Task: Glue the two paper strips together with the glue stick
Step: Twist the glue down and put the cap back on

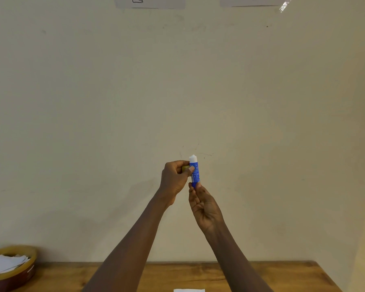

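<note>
I hold a blue glue stick [195,173] upright in front of the wall, well above the table. Its white glue tip sticks out at the top, uncapped. My left hand [174,180] grips the upper part of the tube with the thumb across it, and a yellow piece, apparently the cap, shows inside its curled fingers. My right hand [203,205] pinches the tube's bottom end with its fingertips, palm turned up. A white paper strip [189,290] lies on the wooden table [272,277] at the bottom edge of the view, mostly cut off.
A round yellow-rimmed bowl [19,268] with several white paper pieces stands on the table at the far left. A plain cream wall fills most of the view, with sheets of paper taped near its top.
</note>
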A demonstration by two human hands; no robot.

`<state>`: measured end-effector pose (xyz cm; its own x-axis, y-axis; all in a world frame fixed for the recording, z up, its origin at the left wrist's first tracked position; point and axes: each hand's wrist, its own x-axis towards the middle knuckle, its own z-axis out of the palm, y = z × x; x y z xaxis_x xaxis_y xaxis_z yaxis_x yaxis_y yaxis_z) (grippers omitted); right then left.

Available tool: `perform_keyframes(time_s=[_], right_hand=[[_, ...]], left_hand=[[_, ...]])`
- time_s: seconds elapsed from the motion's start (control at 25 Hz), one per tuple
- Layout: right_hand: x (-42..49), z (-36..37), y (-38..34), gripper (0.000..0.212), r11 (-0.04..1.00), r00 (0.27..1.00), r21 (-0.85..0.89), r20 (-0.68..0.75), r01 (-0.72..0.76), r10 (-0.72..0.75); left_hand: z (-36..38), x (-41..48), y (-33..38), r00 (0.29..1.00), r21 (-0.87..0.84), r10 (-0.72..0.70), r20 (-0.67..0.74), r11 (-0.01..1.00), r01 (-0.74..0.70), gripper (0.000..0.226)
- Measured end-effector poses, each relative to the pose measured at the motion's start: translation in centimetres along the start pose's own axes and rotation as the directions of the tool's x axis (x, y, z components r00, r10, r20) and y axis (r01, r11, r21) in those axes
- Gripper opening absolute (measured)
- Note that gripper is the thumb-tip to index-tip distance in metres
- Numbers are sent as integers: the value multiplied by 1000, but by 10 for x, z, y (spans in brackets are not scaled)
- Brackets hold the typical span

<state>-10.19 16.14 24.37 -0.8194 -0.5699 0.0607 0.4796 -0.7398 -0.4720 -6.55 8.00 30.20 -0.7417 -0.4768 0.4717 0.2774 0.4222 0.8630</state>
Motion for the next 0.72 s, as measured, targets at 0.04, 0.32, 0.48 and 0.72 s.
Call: perform_keyframes(time_s=[0.04,0.32,0.48,0.72], right_hand=[[1,0,2,9,1000,1000,-7,-12,18,-18],[1,1,-1,39,989,994,-111,-55,-96,90],[2,1,2,29,992,991,2,-42,-126,126],[0,0,4,10,1000,999,29,41,8,-9]], left_hand=[[1,0,0,1000,25,6,-8,1000,-6,29],[-4,0,-3,1000,2,-16,-21,1000,16,26],[-4,0,0,1000,-15,-17,-17,1000,17,25],[-4,-2,3,1000,7,-2,-5,1000,2,27]])
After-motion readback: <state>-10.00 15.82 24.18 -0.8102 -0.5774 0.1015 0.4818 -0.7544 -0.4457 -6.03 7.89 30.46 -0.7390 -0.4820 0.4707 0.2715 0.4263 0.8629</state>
